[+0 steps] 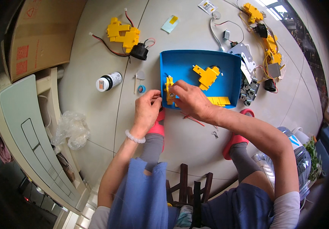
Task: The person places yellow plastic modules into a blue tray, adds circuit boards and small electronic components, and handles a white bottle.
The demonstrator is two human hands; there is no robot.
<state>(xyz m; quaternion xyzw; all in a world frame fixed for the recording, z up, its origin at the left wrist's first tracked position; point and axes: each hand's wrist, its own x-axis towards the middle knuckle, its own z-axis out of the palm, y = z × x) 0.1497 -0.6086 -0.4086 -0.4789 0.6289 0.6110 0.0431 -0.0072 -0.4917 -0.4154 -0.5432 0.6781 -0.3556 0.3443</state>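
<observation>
A shallow blue box (227,65) stands on the floor before me. Against its inner left wall is a yellow plastic part (169,83) with a round fitting on it. My right hand (191,98) reaches over the box's front wall, its bent fingers at that part; the fingertips are partly hidden. Just outside the left wall, my left hand (148,107) has its fingers curled together, and whatever may be between them is hidden. A second yellow part (207,75) with a short wire lies deeper in the box. Flat yellow pieces (219,100) rest along the front wall.
Left of the box lie a wired yellow assembly (124,34), a capped bottle (108,81) and a small blue round lid (141,89). Metal brackets (246,58) and more wired yellow assemblies (271,48) are on the right. Red ties (193,118) lie near my feet. A cardboard box (44,34) stands far left.
</observation>
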